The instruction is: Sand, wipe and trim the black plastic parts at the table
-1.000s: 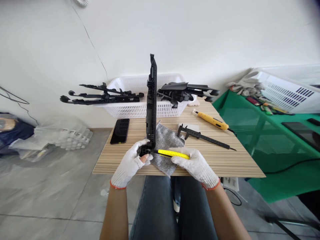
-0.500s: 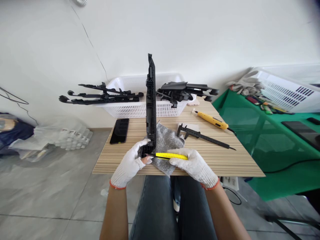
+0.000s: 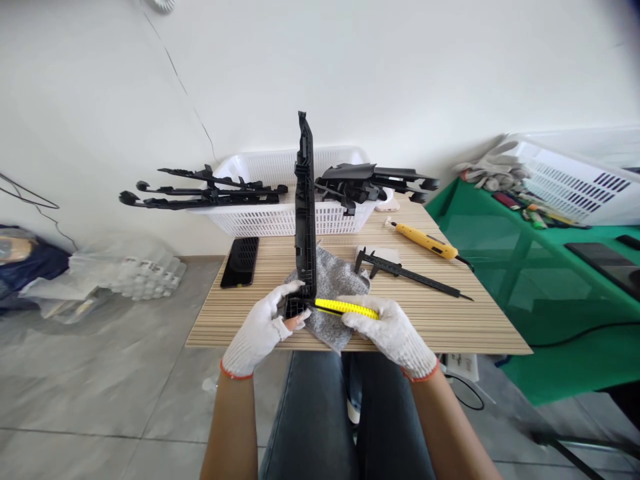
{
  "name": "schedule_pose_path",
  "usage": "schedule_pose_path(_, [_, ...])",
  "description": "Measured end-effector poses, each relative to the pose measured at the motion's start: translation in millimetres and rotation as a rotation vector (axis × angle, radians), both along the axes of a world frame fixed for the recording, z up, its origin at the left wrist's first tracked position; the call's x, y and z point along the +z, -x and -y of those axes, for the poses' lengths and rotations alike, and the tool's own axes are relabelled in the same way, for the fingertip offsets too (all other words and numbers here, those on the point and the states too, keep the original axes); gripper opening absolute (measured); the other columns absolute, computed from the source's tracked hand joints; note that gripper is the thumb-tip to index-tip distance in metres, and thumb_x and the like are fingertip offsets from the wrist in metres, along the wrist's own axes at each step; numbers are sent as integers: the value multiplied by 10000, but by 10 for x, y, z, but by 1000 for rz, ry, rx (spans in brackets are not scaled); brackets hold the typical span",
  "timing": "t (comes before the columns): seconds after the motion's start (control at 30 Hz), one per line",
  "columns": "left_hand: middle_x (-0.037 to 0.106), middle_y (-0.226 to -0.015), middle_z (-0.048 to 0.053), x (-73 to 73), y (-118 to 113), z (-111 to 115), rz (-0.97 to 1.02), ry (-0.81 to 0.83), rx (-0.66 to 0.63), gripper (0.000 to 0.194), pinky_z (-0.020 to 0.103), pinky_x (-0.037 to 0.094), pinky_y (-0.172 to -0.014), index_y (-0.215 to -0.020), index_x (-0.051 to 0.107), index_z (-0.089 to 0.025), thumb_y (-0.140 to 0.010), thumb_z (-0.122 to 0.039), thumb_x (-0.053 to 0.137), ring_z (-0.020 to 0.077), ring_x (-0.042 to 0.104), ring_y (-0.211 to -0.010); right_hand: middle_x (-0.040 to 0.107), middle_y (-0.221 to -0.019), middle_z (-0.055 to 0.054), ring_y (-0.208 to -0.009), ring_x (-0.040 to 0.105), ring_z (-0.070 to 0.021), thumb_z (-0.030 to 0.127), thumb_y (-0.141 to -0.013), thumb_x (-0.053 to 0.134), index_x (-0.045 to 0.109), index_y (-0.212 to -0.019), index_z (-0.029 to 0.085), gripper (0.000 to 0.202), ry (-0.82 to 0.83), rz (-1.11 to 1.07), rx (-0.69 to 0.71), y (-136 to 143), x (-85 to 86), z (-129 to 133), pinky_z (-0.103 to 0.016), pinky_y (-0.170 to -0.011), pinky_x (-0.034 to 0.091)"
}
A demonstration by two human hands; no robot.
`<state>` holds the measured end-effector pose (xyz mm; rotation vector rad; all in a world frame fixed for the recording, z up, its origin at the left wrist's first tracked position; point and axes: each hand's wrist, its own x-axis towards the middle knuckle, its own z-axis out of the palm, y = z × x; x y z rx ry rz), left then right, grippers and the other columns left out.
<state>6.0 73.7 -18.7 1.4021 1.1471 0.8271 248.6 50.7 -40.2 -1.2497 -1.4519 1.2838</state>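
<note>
A long black plastic part (image 3: 305, 220) stands upright above the front of the table. My left hand (image 3: 263, 327), in a white glove with a bare thumb tip, grips its lower end. In my gloved right hand (image 3: 387, 327) is a yellow-handled tool (image 3: 350, 307), held closed between the fingers, with its dark tip at the part's lower end. The exact contact of the tip is too small to tell. Beneath the part lies a grey cloth (image 3: 333, 270) on the striped table.
Behind stands a white basket (image 3: 280, 220) with black parts sticking out on both sides. A phone (image 3: 240, 262) lies left; a black caliper (image 3: 415, 275) and a yellow power tool (image 3: 425, 241) lie right. A green table (image 3: 500, 267) adjoins at right.
The yellow-handled tool has tilted, its tip end now higher and slightly further right. The black part has shifted slightly right and down.
</note>
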Motion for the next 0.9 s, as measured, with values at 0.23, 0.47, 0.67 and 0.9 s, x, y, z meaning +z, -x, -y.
schedule_pose_path(0.23, [647,-1355,101,-27,12,-7,-21,-13,-7,626,375,588,-944,-1346,563,-191,-784,-368,771,278,643,-1184,763,-968,-92,-874,692,-241,549,-743,777,791,-1103,175,519,42,-42,-9,5,20,-3,-354,-793,568])
schedule_pose_path(0.47, [680,-1295,102,-24,16,-3,-32,-24,-17,613,415,567,-982,-1328,579,-183,-775,-366,769,284,653,-1163,751,-891,-79,-813,667,-211,554,-754,767,789,-1110,156,534,64,-53,3,-15,32,-18,-306,-720,557])
schedule_pose_path(0.67, [682,-1288,107,-19,20,-8,-36,-17,-20,611,405,573,-965,-1324,570,-174,-778,-369,762,277,659,-1152,770,-931,-83,-841,694,-240,571,-724,781,790,-1102,161,557,71,-20,8,-10,19,1,-357,-783,574])
schedule_pose_path(0.9, [677,-1300,91,-1,2,4,-37,-28,-24,592,372,568,-973,-1320,568,-187,-793,-377,761,256,661,-1147,768,-1031,-93,-942,697,-268,559,-754,760,777,-1139,167,549,62,-43,-29,4,15,-2,-400,-878,561])
